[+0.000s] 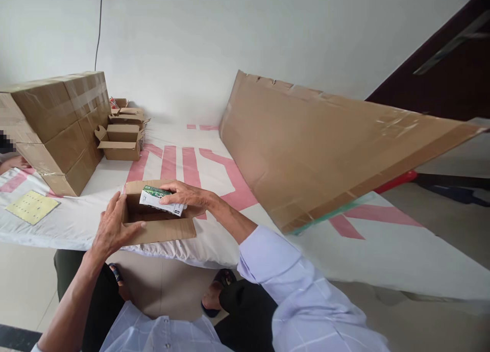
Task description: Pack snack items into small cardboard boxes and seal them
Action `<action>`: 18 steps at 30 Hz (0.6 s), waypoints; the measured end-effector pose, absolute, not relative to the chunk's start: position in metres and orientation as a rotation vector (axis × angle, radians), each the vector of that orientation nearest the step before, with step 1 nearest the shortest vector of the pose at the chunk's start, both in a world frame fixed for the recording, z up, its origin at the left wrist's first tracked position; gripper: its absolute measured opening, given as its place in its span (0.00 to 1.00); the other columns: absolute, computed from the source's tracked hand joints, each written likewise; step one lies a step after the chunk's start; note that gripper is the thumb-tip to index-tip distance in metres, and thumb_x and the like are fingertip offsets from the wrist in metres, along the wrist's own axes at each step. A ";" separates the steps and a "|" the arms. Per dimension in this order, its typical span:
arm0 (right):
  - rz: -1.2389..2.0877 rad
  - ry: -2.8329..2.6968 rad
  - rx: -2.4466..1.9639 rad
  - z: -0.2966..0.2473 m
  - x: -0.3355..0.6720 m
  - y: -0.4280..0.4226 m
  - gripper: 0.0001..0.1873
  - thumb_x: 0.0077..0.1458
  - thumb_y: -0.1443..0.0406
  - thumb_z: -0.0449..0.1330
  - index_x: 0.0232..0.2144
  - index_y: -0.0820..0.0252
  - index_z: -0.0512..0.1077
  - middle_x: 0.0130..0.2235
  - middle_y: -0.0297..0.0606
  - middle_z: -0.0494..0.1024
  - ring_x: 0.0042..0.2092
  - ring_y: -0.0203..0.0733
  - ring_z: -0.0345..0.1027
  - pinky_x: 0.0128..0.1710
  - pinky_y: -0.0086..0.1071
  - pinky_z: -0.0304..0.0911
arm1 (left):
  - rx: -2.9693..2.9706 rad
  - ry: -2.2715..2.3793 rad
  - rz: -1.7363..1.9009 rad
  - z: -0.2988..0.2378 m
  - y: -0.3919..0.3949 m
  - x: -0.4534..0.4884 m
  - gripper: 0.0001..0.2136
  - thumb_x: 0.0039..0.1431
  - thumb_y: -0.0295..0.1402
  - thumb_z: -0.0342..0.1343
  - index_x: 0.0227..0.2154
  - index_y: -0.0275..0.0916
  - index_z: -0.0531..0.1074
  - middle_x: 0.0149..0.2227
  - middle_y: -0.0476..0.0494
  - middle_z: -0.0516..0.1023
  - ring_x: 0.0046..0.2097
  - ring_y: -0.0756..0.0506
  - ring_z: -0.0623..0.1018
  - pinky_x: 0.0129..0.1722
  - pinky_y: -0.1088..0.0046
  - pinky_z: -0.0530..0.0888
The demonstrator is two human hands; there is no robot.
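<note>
A small open cardboard box (pixel 164 230) sits at the near edge of a white sheet with red lettering (pixel 184 163). My left hand (pixel 113 228) grips the box's left wall, thumb along its front. My right hand (pixel 187 195) reaches over the box from the right, fingers closed on a small green and white packet (pixel 155 198) held just above the box's opening. The inside of the box is mostly hidden.
A large taped carton (pixel 57 125) stands at the left, with several small open boxes (pixel 120 142) behind it. A big flat cardboard sheet (pixel 325 148) leans at the right. A yellow card (pixel 32 206) lies at the left. Another person's hand (pixel 13 163) shows at the far left.
</note>
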State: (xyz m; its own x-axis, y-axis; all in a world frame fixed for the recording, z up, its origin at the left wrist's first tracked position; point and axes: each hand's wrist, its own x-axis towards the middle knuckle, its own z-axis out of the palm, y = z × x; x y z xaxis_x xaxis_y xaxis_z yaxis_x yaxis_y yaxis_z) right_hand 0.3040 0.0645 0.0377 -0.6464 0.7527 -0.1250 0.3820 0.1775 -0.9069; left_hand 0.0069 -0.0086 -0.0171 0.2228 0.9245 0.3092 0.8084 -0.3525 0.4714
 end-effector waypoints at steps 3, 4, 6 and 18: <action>1.560 -2.135 -1.033 0.044 0.303 0.071 0.27 0.58 0.51 0.73 0.55 0.59 0.82 0.48 0.42 0.85 0.44 0.44 0.77 0.42 0.32 0.67 | 2.560 1.431 0.805 0.015 -0.004 0.016 0.39 0.66 0.42 0.65 0.77 0.48 0.57 0.79 0.31 0.59 0.77 0.25 0.63 0.69 0.39 0.69; 1.571 -2.148 -1.022 0.045 0.302 0.074 0.27 0.57 0.51 0.74 0.54 0.59 0.83 0.48 0.42 0.86 0.45 0.44 0.77 0.43 0.32 0.68 | 2.628 1.355 0.776 0.023 -0.002 0.021 0.38 0.66 0.38 0.65 0.75 0.48 0.59 0.77 0.32 0.62 0.76 0.27 0.65 0.69 0.41 0.70; 1.595 -2.114 -0.982 0.045 0.303 0.077 0.26 0.56 0.51 0.76 0.50 0.60 0.84 0.48 0.42 0.86 0.45 0.44 0.77 0.44 0.32 0.69 | 2.677 1.283 0.706 0.031 0.003 0.031 0.32 0.65 0.32 0.64 0.71 0.46 0.66 0.70 0.33 0.73 0.70 0.29 0.73 0.66 0.46 0.73; 1.517 -1.413 -0.631 -0.001 0.279 0.034 0.35 0.51 0.52 0.79 0.58 0.51 0.77 0.56 0.39 0.82 0.54 0.46 0.77 0.54 0.38 0.74 | 1.442 0.968 0.914 0.015 0.021 0.063 0.29 0.61 0.60 0.65 0.47 0.36 0.82 0.42 0.38 0.83 0.40 0.41 0.81 0.40 0.66 0.78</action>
State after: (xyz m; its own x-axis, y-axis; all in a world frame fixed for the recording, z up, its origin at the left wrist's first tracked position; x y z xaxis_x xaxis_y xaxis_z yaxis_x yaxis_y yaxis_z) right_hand 0.2792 0.0341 -0.0011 -0.4294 0.8756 0.2211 -0.2829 0.1021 -0.9537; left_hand 0.0635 0.0210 0.0153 0.3641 0.9312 0.0166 0.0703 -0.0452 0.9965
